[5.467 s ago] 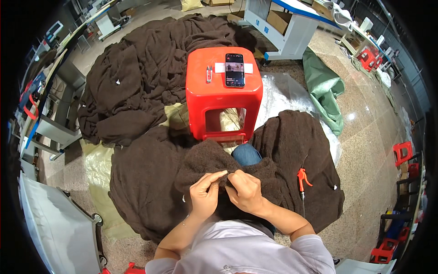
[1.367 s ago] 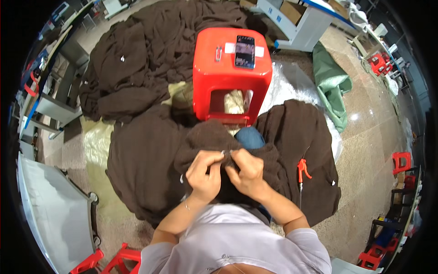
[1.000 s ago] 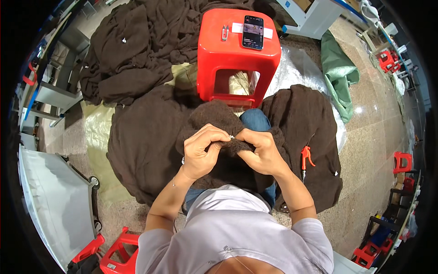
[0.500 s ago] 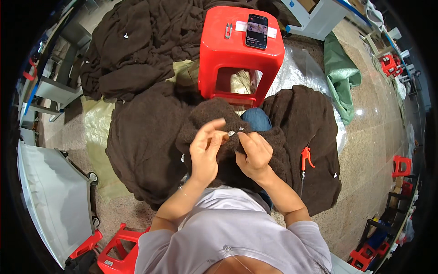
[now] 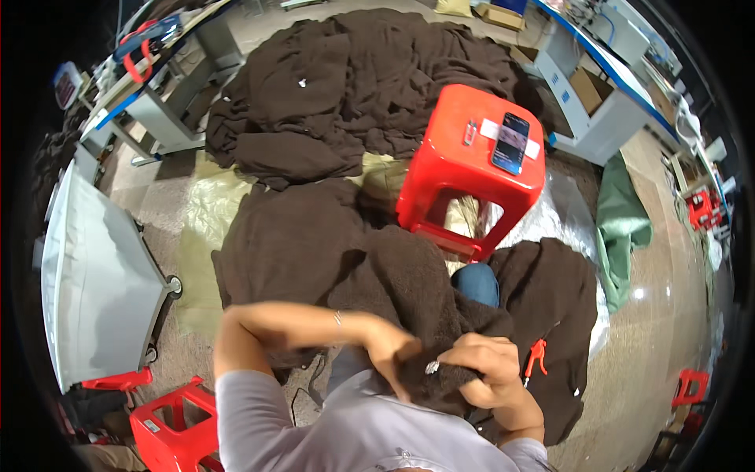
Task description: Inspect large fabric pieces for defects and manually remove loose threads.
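Dark brown fuzzy cloth lies across my lap, with one part pulled up close to my body. My right hand pinches a raised fold of it with bent fingers. A small white shiny spot, too small to make out, shows on that fold beside the fingers. My left hand reaches across from the left at the same fold; it is smeared by motion and its fingers are hidden at the cloth. Right of my lap, an orange-red air blow gun rests on more brown cloth.
Ahead stands a red plastic stool bearing a phone and small thread snips. A big heap of brown cloth lies beyond. A white wheeled cart is at left, another red stool behind it. Green sheeting lies right.
The view has tilted up. My hands have come nearer my body with the cloth. My left forearm has swung across, elbow out, and its hand has gone to the fold.
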Demonstrator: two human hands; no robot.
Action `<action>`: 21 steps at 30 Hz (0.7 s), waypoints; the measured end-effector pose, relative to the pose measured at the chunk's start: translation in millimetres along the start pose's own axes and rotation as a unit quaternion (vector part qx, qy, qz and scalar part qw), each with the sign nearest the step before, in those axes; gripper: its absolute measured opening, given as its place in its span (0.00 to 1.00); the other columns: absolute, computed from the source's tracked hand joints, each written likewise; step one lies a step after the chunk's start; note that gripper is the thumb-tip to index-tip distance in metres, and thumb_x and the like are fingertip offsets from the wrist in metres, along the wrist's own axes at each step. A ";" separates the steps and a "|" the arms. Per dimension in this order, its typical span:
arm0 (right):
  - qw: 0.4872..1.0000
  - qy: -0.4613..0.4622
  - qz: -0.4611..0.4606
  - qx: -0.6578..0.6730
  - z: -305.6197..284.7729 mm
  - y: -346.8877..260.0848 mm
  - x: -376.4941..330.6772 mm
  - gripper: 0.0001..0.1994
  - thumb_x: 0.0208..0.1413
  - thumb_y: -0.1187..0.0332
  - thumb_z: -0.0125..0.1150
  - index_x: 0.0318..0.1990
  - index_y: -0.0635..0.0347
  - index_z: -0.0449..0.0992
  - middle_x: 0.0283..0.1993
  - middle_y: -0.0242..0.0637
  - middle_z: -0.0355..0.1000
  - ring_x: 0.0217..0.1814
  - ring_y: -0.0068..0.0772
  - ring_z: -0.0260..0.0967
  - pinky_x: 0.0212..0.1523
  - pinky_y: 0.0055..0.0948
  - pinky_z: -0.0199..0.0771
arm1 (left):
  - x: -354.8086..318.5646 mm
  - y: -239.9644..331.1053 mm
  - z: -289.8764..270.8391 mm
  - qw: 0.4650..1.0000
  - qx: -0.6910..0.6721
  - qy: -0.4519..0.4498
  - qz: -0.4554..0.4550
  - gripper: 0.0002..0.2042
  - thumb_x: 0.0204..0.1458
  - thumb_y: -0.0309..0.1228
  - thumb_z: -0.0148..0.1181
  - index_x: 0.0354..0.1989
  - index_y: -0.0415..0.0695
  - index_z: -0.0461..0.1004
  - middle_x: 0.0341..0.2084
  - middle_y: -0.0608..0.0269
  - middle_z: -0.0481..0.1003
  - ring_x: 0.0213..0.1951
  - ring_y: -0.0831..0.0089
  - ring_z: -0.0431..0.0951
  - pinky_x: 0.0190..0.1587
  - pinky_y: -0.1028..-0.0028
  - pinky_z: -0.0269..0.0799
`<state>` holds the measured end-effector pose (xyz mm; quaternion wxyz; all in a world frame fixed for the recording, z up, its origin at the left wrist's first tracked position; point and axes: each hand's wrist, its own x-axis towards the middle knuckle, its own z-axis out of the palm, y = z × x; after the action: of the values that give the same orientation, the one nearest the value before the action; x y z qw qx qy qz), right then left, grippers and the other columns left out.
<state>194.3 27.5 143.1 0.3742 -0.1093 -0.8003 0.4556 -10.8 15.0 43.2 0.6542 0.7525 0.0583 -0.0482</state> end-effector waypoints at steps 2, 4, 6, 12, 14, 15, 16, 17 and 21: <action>0.994 0.025 0.039 -0.100 -10.6 9.8 2.0 0.14 0.41 0.80 0.63 0.40 0.67 0.78 0.35 0.45 0.76 0.37 0.43 0.75 0.39 0.33 0.76 | -52.5 60.3 -67.9 0.925 0.249 0.113 -0.264 0.19 0.33 0.20 0.59 0.39 0.33 0.77 0.31 0.45 0.79 0.35 0.48 0.80 0.40 0.61 0.76; 0.981 0.076 0.086 -0.156 -16.9 23.8 -3.8 0.16 0.48 0.74 0.69 0.44 0.67 0.76 0.44 0.45 0.75 0.45 0.39 0.74 0.46 0.30 0.73 | -130.0 68.6 -133.9 0.860 0.330 0.357 -0.156 0.24 0.30 0.17 0.55 0.44 0.35 0.76 0.46 0.45 0.76 0.50 0.50 0.76 0.52 0.60 0.71; 0.969 0.146 0.166 -0.115 -19.5 37.2 -10.7 0.13 0.51 0.77 0.67 0.45 0.66 0.76 0.44 0.41 0.75 0.43 0.32 0.73 0.46 0.28 0.73 | -203.6 125.1 -192.5 0.698 0.500 0.485 -0.165 0.26 0.32 0.12 0.50 0.45 0.36 0.76 0.42 0.47 0.77 0.48 0.49 0.76 0.52 0.62 0.71; 0.935 0.217 0.259 -0.112 -26.3 86.7 -28.8 0.10 0.55 0.78 0.64 0.44 0.66 0.76 0.41 0.37 0.74 0.37 0.26 0.71 0.41 0.26 0.72 | -303.8 191.1 -263.8 0.252 0.605 0.754 -0.056 0.21 0.52 0.21 0.51 0.56 0.47 0.68 0.49 0.37 0.69 0.50 0.42 0.74 0.51 0.55 0.71; 0.946 0.187 0.234 -0.121 -14.7 91.0 -23.6 0.08 0.58 0.75 0.63 0.44 0.65 0.75 0.38 0.30 0.72 0.33 0.18 0.66 0.36 0.21 0.66 | -330.9 192.9 -226.0 0.228 0.577 0.762 -0.187 0.23 0.50 0.21 0.52 0.57 0.53 0.69 0.54 0.42 0.68 0.46 0.42 0.76 0.47 0.54 0.74; 0.943 0.178 0.236 -0.152 -11.4 91.8 -22.3 0.08 0.57 0.75 0.63 0.43 0.65 0.75 0.37 0.31 0.72 0.33 0.19 0.66 0.36 0.22 0.67 | -348.4 151.8 -235.3 0.091 0.567 0.729 -0.371 0.26 0.47 0.22 0.57 0.57 0.59 0.71 0.60 0.45 0.67 0.43 0.42 0.79 0.44 0.53 0.76; 0.941 0.165 0.239 -0.172 -7.9 96.0 -25.0 0.08 0.57 0.75 0.63 0.43 0.66 0.76 0.37 0.34 0.73 0.33 0.22 0.69 0.36 0.23 0.69 | -372.5 120.1 -223.6 0.105 0.523 0.741 -0.408 0.31 0.48 0.23 0.58 0.62 0.65 0.64 0.64 0.45 0.61 0.44 0.41 0.78 0.45 0.52 0.76; 0.939 0.139 0.254 -0.185 -5.7 100.3 -29.6 0.08 0.55 0.76 0.63 0.43 0.66 0.76 0.38 0.38 0.74 0.34 0.27 0.72 0.37 0.26 0.72 | -396.5 89.2 -208.1 0.116 0.476 0.749 -0.445 0.37 0.48 0.24 0.60 0.67 0.71 0.58 0.69 0.44 0.55 0.45 0.40 0.78 0.45 0.51 0.76; 0.941 0.002 0.269 -0.204 1.1 117.1 -55.8 0.08 0.52 0.76 0.65 0.41 0.63 0.78 0.38 0.45 0.75 0.34 0.44 0.76 0.36 0.34 0.76 | -409.4 -52.6 -114.0 0.242 0.282 0.805 -0.462 0.59 0.33 0.27 0.76 0.74 0.66 0.43 0.71 0.42 0.49 0.60 0.37 0.67 0.62 0.55 0.66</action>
<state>213.0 63.6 19.9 0.2094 -0.3955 -0.8158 0.3664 -423.9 125.0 68.5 -0.1233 0.3785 0.8750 0.2754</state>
